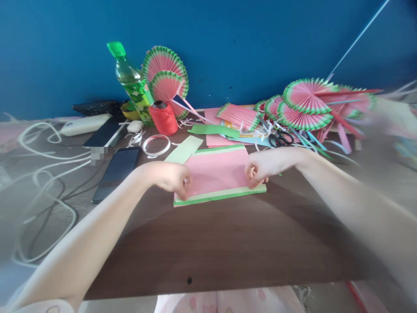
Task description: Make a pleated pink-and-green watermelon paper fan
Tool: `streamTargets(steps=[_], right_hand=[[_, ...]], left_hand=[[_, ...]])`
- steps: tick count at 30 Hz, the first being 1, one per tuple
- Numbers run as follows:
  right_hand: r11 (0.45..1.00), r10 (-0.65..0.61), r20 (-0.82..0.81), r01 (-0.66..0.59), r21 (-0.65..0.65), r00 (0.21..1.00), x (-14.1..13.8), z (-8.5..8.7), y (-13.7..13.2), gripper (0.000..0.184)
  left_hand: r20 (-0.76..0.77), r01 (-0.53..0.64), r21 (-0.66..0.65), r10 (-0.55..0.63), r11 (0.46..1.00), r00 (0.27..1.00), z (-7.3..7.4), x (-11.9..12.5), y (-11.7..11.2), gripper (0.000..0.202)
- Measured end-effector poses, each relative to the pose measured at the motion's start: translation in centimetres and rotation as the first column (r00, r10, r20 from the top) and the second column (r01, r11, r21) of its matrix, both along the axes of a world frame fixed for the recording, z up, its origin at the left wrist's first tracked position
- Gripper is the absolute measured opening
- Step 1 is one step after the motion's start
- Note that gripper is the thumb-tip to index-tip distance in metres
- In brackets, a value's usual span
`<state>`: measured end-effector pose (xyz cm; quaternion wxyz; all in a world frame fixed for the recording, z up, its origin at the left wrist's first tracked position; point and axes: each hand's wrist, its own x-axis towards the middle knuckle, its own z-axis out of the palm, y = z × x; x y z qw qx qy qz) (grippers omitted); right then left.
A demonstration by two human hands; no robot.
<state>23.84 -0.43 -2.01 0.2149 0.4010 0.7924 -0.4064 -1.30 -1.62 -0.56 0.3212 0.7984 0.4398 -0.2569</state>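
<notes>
A pink sheet with pale and green bands along its far and near edges lies flat on the dark wooden bench, a little beyond the middle of it, and the person's two hands meet it from either side. The left hand sits at the sheet's near left corner, curled over, with thumb and fingers pinching the near edge. The right hand sits at the near right corner, likewise curled and gripping the edge, so the sheet spans the gap between the two hands. The fingertips are tucked under the knuckles, so whether the near edge is lifted or being folded over cannot be told; it seems to be raised slightly on the left. Just beyond the sheet lie a light green strip and a ring of tape, with a dark phone to the left of the left hand and black scissors just beyond the right hand. Farther back stand a green-capped bottle, a red spool and pleated pink-and-green paper fans against the blue wall; more fans are heaped at the right. White cables trail over the left side, blurred. The right edge of the view is smeared, and what lies there is hard to make out; both forearms are cut off by the frame's lower corners.
</notes>
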Motion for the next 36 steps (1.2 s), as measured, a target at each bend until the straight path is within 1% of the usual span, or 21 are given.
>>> streamTargets(steps=[6,9,13,15,19,23,25,30,36], right_hand=[[1.0,-0.003,0.006,0.003,0.001,1.0,-0.15,0.17,-0.11,0.024],[1.0,-0.002,0.005,0.002,0.003,1.0,-0.14,0.16,-0.09,0.023],[1.0,0.002,0.013,-0.002,0.006,1.0,-0.02,0.01,0.02,0.024],[1.0,0.004,0.011,-0.004,0.003,1.0,0.06,-0.09,0.09,0.026],[1.0,0.016,0.001,-0.016,0.001,1.0,0.18,-0.2,0.19,0.028],[1.0,0.017,-0.002,-0.017,0.003,1.0,0.16,-0.13,0.16,0.028],[1.0,0.011,0.001,-0.011,0.0,1.0,0.09,-0.05,0.11,0.028],[1.0,0.007,0.004,-0.007,-0.003,1.0,-0.11,0.09,0.0,0.027],[1.0,-0.004,0.01,0.004,-0.001,1.0,-0.14,0.02,0.01,0.025]], left_hand=[[0.015,-0.003,0.01,0.003,1.0,1.0,0.0,-0.06,-0.12,0.015],[-0.001,-0.002,0.022,0.002,1.0,1.0,0.06,-0.06,-0.21,0.013],[-0.011,-0.001,-0.03,0.001,1.0,1.0,0.13,-0.02,-0.25,0.011],[-0.015,0.003,-0.036,-0.003,0.999,1.0,0.16,0.0,-0.26,0.013],[-0.039,0.014,-0.019,-0.015,1.0,0.999,0.21,0.03,-0.3,0.014],[-0.101,0.013,0.07,-0.006,0.997,0.995,0.27,0.03,-0.22,0.023],[-0.118,0.011,0.093,0.0,0.996,0.993,0.31,0.02,-0.14,0.027],[-0.094,0.005,0.038,-0.001,0.999,0.996,0.43,-0.06,-0.04,0.024],[-0.08,0.019,0.055,-0.014,0.998,0.997,0.35,-0.42,-0.06,0.021]])
